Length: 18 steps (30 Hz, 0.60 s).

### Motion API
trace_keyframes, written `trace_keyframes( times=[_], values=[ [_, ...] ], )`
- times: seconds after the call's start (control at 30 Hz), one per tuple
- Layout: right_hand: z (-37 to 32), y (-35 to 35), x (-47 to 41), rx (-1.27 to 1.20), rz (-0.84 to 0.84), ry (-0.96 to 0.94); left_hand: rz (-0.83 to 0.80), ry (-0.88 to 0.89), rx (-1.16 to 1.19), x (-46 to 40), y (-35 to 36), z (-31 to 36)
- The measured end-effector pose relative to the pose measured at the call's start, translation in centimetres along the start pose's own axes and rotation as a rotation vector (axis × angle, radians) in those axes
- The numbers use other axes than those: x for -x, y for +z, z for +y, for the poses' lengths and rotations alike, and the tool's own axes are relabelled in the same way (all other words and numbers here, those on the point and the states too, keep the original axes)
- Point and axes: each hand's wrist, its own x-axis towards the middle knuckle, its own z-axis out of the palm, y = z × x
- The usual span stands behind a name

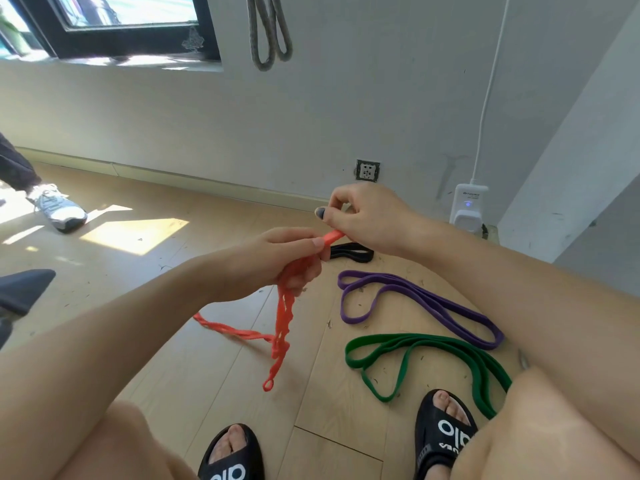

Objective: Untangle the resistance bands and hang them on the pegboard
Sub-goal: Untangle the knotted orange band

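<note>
- four bands lie or hang around the wall socket (367,170), which serves as the landmark; no pegboard is visible, only a grey band (268,32) hanging on the wall well above the socket.
- green band (408,344): the longest spread, looped flat on the floor far below the socket and to its right, already free of the others.
- purple band (420,299): folded in loops on the floor between the green one and the socket, also lying apart.
- orange band (284,317): the one being worked; it hangs twisted from the hands below and left of the socket, its tail trailing on the floor.
- black band (351,251): a small loop on the floor just below the socket, partly behind the hands.
- left hand (277,261): grip clenched around the bunched orange strands.
- right hand (363,216): grip pinching the orange band's upper end, just under the socket.
- to do this step well, i judge: keep the pinch fixed, loosen the left grip enough to let the strands slide, and feed the twists downward toward the free loop rather than pulling hard, since tension would tighten the coils.
</note>
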Motion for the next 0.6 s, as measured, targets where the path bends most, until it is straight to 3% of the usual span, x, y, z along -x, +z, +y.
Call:
trace_keyframes(
  times=[0.2, 0.4, 0.6],
  values=[
    [0.2, -0.3, 0.6, -0.084, -0.187, -0.028, 0.094, 0.062, -0.081, 0.1, -0.4, -0.2],
    [0.2, -0.6, 0.8, -0.103, -0.205, -0.021, -0.002, -0.015, -0.011, 0.1, -0.6, -0.8],
    [0.2, -0.8, 0.8, -0.129, -0.22, -0.034, 0.034, 0.01, -0.094, 0.3, -1.0, -0.6]
  ],
)
